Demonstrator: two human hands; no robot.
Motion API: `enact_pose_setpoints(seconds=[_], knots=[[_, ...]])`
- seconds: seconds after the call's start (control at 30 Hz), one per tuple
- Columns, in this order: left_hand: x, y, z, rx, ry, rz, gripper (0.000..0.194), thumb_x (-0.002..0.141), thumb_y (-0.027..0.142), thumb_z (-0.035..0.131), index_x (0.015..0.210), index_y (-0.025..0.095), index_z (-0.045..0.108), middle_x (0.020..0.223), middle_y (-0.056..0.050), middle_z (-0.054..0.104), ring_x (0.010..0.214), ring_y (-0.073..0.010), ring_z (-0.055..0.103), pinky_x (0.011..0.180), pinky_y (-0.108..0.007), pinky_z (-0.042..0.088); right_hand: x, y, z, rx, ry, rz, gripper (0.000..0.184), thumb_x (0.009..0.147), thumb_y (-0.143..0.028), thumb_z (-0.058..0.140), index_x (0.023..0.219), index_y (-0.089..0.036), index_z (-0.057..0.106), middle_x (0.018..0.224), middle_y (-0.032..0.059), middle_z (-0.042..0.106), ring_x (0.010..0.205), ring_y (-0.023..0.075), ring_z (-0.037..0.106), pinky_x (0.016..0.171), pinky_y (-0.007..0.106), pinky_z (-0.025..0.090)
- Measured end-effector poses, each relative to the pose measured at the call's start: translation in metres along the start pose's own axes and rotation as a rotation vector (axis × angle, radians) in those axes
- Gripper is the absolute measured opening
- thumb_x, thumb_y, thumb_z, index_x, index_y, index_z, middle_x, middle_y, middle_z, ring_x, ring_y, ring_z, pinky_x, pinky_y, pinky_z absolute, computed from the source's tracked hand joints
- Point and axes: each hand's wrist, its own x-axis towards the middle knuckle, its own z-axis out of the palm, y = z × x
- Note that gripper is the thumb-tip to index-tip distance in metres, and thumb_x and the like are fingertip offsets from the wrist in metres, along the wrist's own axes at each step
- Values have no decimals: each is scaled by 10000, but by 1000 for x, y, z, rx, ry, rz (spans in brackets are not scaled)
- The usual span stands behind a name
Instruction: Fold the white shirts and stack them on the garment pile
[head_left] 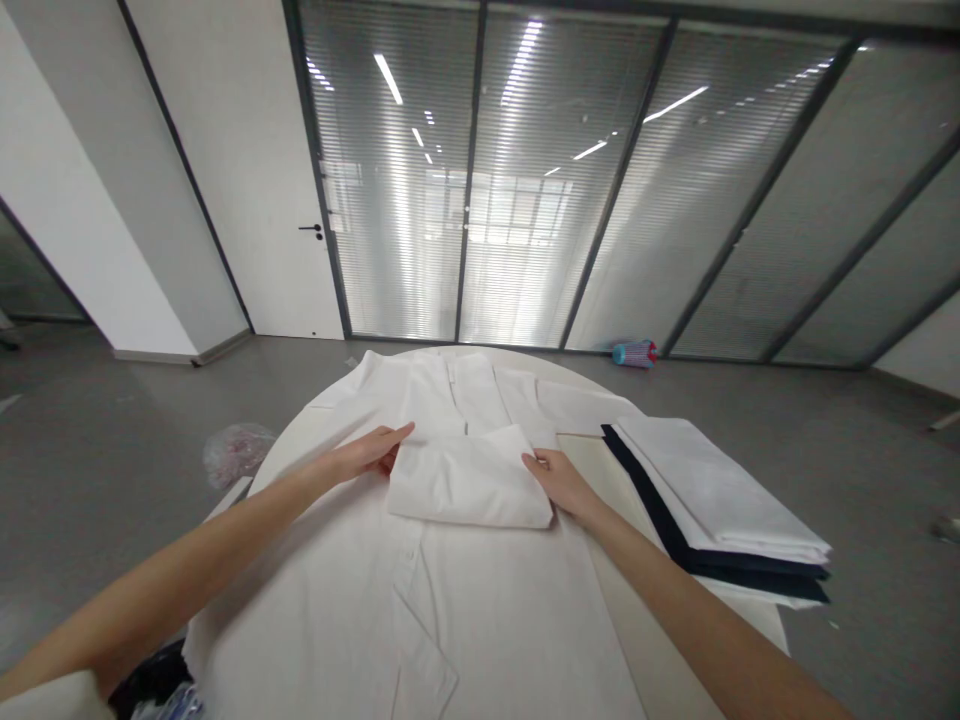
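A white button-front shirt [480,610] lies spread on a round table [645,650], its collar end toward me and a pocket near the bottom of the view. A folded flap of the same shirt [466,484] forms a thick layer across its middle. My left hand [365,455] grips the flap's upper left corner, with the fingertips curled at the fold. My right hand [559,482] holds the flap's right corner from the other side.
A stack of folded white and navy garments [712,495] sits on the table's right side, overhanging the edge. On the grey floor lie a crumpled plastic bag [236,452] and a blue-and-pink object [634,353]. A dark bag [154,680] sits at lower left.
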Motion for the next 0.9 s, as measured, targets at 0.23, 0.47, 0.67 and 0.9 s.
enact_pose_setpoints(seconds=[0.23,0.47,0.67,0.9], knots=[[-57,-44,7,137,-15,225,520,817,642,591,654,150,546,609,18,482,555,-99,385,528,-233,257,-56,6,-20,-47,-219,48,490,818,-618,570,623,-169,572,588,16,559,583,151,494,545,255,323],[-73,-51,35,73,19,183,555,795,679,592,771,125,622,703,-67,653,565,-125,495,561,-252,368,-79,6,-14,241,-219,1,463,789,-594,613,848,-145,707,901,74,680,825,218,596,737,310,449],[-79,-71,35,64,118,227,576,773,696,600,668,130,622,640,-38,587,651,-159,527,652,-269,403,-75,20,-1,124,-36,22,501,826,-636,532,654,-171,599,585,-7,509,594,150,467,571,265,355],[-81,-62,34,171,213,188,603,788,713,558,581,147,538,534,31,378,518,-91,311,500,-234,197,-66,11,10,116,38,-64,450,860,-595,488,634,-207,469,562,-41,395,568,125,383,534,248,296]])
